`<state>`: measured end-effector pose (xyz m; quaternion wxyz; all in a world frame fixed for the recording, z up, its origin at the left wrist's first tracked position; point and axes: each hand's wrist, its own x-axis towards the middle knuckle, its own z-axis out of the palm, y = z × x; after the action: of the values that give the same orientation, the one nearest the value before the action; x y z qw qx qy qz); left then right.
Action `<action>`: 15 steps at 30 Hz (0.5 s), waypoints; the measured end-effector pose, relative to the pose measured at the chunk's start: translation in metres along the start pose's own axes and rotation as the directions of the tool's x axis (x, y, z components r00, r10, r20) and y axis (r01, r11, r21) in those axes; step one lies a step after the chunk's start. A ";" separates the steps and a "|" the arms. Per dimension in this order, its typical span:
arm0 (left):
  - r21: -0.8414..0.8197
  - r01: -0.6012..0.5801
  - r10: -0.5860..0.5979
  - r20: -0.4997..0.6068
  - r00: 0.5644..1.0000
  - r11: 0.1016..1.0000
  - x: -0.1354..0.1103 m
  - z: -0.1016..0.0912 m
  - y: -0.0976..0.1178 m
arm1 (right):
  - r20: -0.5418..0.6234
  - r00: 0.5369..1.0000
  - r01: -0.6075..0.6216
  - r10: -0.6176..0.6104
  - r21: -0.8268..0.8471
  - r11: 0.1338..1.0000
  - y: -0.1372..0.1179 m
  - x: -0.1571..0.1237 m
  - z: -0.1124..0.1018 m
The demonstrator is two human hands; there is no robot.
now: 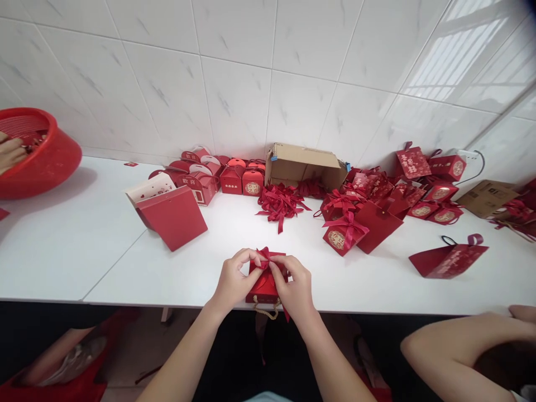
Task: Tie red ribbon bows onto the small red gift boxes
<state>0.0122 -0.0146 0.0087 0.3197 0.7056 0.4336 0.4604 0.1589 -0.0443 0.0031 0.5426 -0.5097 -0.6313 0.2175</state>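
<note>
A small red gift box (263, 286) sits at the near edge of the white table (75, 245), a gold cord hanging off its front. On top of it lies a red ribbon (264, 256). My left hand (233, 280) and my right hand (293, 286) both pinch that ribbon, fingers closed on it above the box, one hand on each side.
Finished red boxes with bows (344, 231), loose ribbons (280, 203) and an open cardboard carton (302, 166) line the back. A larger red bag (171, 215) lies left, a flat red bag (449, 258) right. Another person's hand (10, 153) reaches into a red basket (39, 153); another arm (464, 340) rests at lower right.
</note>
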 end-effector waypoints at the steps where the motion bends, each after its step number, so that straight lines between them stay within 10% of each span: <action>1: -0.002 -0.002 0.002 -0.016 1.000 1.000 -0.001 0.001 0.000 | 0.009 1.000 0.022 -0.022 -0.022 1.000 0.001 0.000 -0.001; 15: -0.090 0.090 -0.091 -0.007 0.996 0.992 -0.003 0.003 0.000 | 0.056 0.977 -0.206 0.204 0.030 0.978 0.004 -0.004 0.001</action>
<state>0.0148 -0.0176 0.0065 0.3691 0.6676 0.4457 0.4684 0.1586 -0.0458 -0.0021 0.5095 -0.5566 -0.5853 0.2967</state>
